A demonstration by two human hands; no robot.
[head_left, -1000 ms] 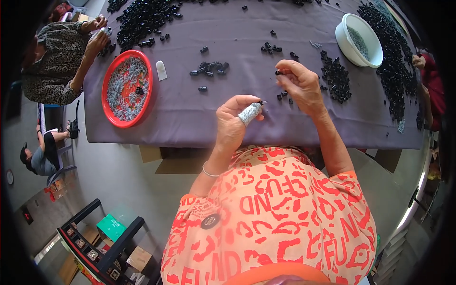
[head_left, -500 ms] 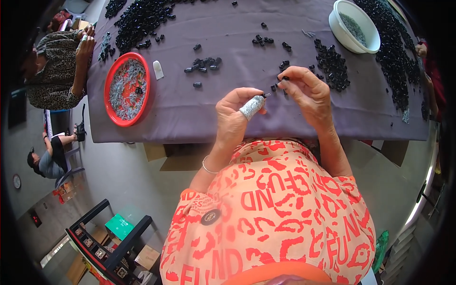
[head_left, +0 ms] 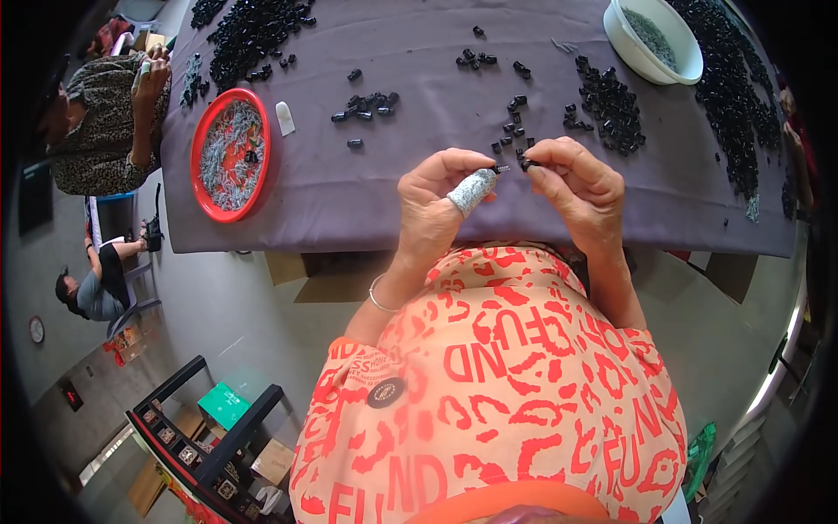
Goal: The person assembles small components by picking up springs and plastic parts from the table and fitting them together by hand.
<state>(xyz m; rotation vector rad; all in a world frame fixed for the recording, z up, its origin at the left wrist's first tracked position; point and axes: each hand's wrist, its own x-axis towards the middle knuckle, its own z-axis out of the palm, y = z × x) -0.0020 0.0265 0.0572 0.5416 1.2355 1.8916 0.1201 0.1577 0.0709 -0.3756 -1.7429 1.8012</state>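
Close together over the table's near edge, both my hands are closed in pinches. My left hand (head_left: pixel 428 196) grips a small black piece (head_left: pixel 497 169) with a slim grey pin sticking out of it toward the right. A whitish wrap (head_left: pixel 472 191) covers its thumb. Facing that pin, my right hand (head_left: pixel 583 188) pinches a small black cylindrical cap (head_left: pixel 528 163) between thumb and fingertips. A short gap separates the two pieces. Just beyond my fingers lie several loose black caps (head_left: pixel 514 117), with a larger cluster of black caps (head_left: pixel 611 109) to the right.
A red tray (head_left: pixel 218 216) with thin grey pieces stands at left, beside a white tab (head_left: pixel 285 119). At far right is a white bowl (head_left: pixel 642 72) of grey pieces. Heaps of black caps (head_left: pixel 253 39) cover the back. A co-worker (head_left: pixel 105 122) sits at the left edge.
My right hand has lowered with the black cap, toward the pin in my left hand. The left has barely shifted and keeps its hold. The whole view has moved slightly.
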